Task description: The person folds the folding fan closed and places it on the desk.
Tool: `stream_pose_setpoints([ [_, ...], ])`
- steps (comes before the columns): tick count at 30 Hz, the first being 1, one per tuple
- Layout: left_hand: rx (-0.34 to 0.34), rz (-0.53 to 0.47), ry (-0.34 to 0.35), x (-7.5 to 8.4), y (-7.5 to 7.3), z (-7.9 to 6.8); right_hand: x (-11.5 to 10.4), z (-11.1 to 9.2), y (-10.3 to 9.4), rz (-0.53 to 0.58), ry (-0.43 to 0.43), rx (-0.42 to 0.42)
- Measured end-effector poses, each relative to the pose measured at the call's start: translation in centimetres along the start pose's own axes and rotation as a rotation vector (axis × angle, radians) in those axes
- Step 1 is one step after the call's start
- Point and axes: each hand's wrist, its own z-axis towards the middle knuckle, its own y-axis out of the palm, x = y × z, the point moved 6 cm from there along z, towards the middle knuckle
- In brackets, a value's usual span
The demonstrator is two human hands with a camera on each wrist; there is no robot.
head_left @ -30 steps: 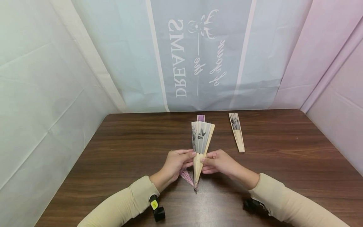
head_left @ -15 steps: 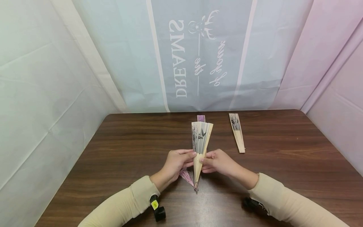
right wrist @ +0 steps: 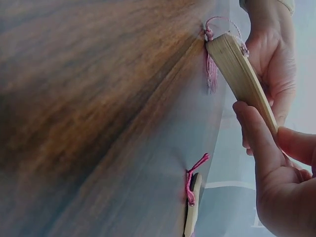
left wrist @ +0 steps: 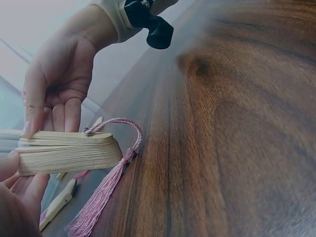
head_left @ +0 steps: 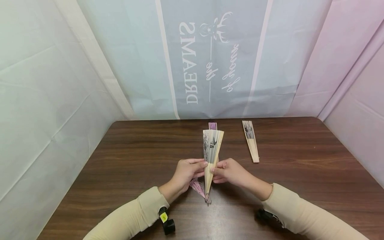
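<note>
Both hands hold a partly spread folding fan [head_left: 213, 146], its pale paper printed with a dark bird, over the middle of the table. My left hand [head_left: 186, 171] grips its left side, thumb in front on the wooden ribs. From the right, my right hand [head_left: 230, 171] pinches the outer rib between thumb and fingers. The ribs [left wrist: 69, 153] lie closely stacked near the pivot, as the left wrist view shows. A pink tassel [left wrist: 101, 202] hangs from a twisted cord at the pivot end. Behind the held fan lies a purple folding fan [head_left: 212, 125], mostly hidden in the head view.
Another folded fan [head_left: 250, 141], with dark-printed paper and pale ribs, lies on the brown wooden table [head_left: 144, 143] at the back right. A grey-blue printed cloth [head_left: 207, 66] hangs behind the table's far edge. Pale cloth walls [head_left: 51, 100] stand on both sides.
The fan's spread has narrowed slightly as my right hand moved its outer rib a little to the left. My left hand has stayed nearly still.
</note>
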Motion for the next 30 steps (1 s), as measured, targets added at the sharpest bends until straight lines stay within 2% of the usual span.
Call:
stream_pose_setpoints([
  [30,0.012,0.020,-0.007,0.06,-0.50,-0.07,-0.02,0.84,0.73,-0.057,-0.001,0.017],
])
